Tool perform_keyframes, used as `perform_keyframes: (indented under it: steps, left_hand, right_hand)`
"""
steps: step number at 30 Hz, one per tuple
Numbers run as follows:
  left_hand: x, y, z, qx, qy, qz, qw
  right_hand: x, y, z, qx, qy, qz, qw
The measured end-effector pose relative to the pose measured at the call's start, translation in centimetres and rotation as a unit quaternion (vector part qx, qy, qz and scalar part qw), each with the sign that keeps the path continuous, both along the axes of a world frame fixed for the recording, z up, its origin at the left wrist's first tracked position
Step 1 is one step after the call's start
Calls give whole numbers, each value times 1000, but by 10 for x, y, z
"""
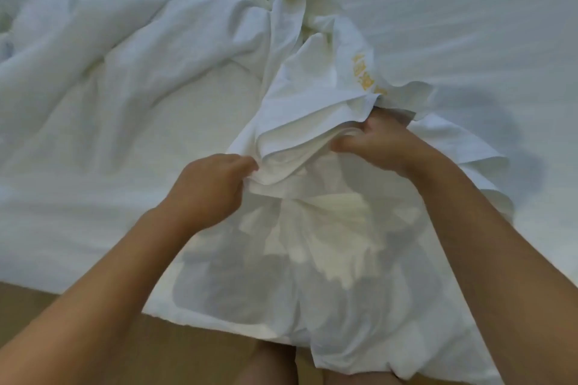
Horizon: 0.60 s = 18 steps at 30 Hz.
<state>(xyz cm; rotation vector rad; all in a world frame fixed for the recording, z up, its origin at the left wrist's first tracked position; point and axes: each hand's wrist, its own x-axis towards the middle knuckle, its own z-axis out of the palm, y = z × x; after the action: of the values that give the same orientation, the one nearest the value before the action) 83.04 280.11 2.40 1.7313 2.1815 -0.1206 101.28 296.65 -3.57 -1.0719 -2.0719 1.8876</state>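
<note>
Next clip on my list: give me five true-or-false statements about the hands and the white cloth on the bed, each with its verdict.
1. The left hand and the right hand both grip the white cloth. True.
2. The lettering on the white cloth is blue. False: it is yellow.
3. The right hand lies flat on the bed, away from the white cloth. False: its fingers are curled round a gathered edge of it.
4. The bed sheet beyond the white cloth is white. True.
5. Long sleeves cover both forearms. False: they are bare.
</note>
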Motion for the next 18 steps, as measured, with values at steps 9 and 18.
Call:
perform_keyframes:
  steps: [9, 18]
  left_hand:
    - [45, 19, 5, 112, -115, -12, 987]
    - [-16, -13, -14, -14, 46, -35, 998]
  right_hand:
    - [-6, -37, 6, -65, -4, 73, 995]
    - [47, 46, -38, 93, -74, -513, 850]
